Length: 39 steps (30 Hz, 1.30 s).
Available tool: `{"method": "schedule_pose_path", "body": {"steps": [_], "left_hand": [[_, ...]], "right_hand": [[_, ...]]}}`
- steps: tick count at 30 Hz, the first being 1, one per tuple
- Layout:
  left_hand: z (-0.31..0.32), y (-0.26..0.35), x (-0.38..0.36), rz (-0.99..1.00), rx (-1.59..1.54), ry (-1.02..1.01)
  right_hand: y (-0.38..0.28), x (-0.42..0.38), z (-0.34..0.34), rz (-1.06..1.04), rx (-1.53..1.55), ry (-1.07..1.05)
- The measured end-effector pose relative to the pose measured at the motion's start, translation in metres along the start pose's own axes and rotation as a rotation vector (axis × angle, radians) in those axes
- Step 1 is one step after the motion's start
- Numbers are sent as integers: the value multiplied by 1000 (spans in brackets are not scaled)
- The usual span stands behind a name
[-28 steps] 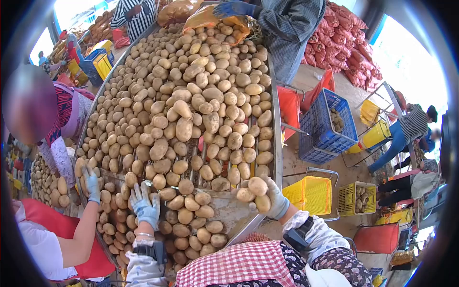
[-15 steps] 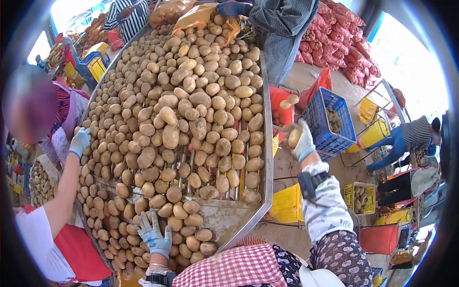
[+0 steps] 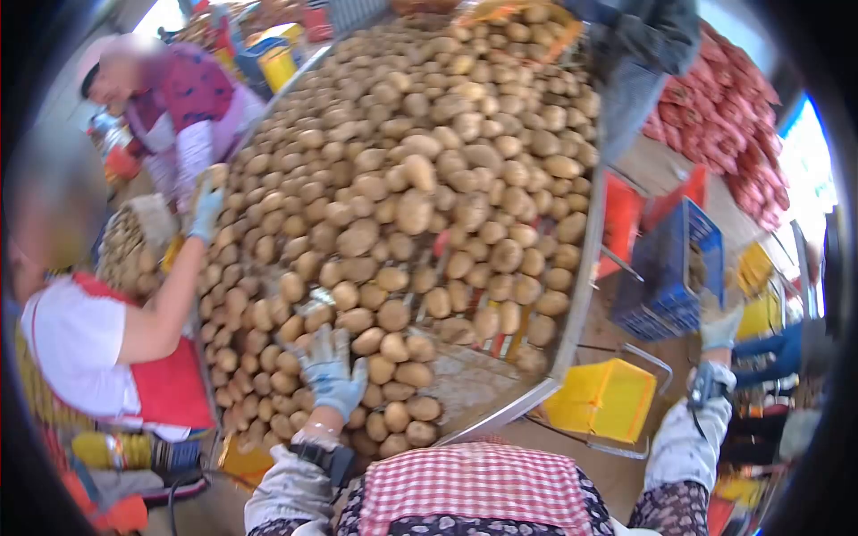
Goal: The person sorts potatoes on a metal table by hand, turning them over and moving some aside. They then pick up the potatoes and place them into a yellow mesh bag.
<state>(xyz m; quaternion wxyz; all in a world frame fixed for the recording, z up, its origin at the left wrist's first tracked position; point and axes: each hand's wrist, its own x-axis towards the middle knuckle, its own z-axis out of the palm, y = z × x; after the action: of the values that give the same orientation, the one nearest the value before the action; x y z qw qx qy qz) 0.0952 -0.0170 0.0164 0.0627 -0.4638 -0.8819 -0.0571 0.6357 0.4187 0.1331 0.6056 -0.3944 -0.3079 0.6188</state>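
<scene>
My left hand (image 3: pixel 332 371), in a pale blue work glove, rests on potatoes (image 3: pixel 393 347) near the front of the metal sorting table (image 3: pixel 487 380). Its fingers are spread and grip nothing. At the right, beside the blue plastic crate (image 3: pixel 657 299), is my right hand (image 3: pixel 718 329) on an outstretched arm. It is smeared by motion, and I cannot make out whether its fingers hold anything. The potato heap covers most of the table. Inside the blue crate, only a few contents show past its side.
A yellow basket (image 3: pixel 601 400) stands on the floor right of the table. Behind the crate are red containers (image 3: pixel 623 214) and stacked red mesh sacks (image 3: pixel 715 112). Across the left edge, a co-worker's gloved hand (image 3: pixel 207 210) holds a potato. Another person (image 3: pixel 639 54) stands at the far right corner.
My right hand has swung farther right, past the table's edge to the crate's far side. The potatoes it held and tossed are no longer distinct. My left hand stays on the heap. The view has shifted.
</scene>
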Motion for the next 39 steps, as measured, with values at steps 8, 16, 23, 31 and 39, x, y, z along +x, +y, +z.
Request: {"method": "schedule_pose_path", "body": {"steps": [8, 16, 23, 31, 39], "left_hand": [[12, 2, 2, -40, -141, -31], [-20, 4, -42, 39, -314, -32], [-15, -1, -52, 118, -185, -131], [1, -82, 2, -237, 44, 63], [-28, -34, -87, -175, -254, -57]], "right_hand": [[201, -123, 135, -334, -898, -660], [241, -236, 249, -681, -1255, -1208], [308, -268, 265, -872, -1551, -1270], [314, -228, 309, -923, -1232, -1015], [298, -240, 279, -705, -1325, -1666]]}}
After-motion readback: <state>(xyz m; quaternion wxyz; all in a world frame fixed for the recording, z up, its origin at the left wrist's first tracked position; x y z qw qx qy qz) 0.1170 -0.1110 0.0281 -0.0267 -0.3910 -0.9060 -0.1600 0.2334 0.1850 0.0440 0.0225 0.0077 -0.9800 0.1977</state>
